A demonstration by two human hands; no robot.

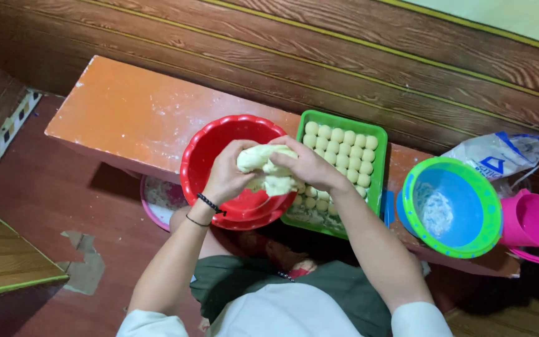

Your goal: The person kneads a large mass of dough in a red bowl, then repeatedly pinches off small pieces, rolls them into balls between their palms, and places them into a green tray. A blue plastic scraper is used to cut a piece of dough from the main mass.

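While the head camera looks straight down, both hands meet over a red bowl [219, 146] standing on a low orange bench [132, 112]. The left hand [226, 175] is closed around the near side of a pale lump of dough [268, 168], and the right hand [307, 165] clasps its far side from above, fingers curled over it; the lump is held up above the bowl's hollow, not resting in it.

Just right of the bowl, touching or nearly touching its rim, sits a green tray [378, 134] filled with rows of small round dough balls [344, 150]. Most of the tray is already covered, with the right forearm hiding its near corner, so I cannot tell how full that end is. Judging by this, much of the portioning looks done, and the lump in hand is what remains to be divided.

Farther right stand a blue bowl with a green rim [450, 209] dusted with what may be flour, a pink jug [534, 224], and a white bag [500, 153] behind them. A pink-rimmed basin [160, 200] shows below the bench edge at the left. Nothing lies between the hands and the tray.
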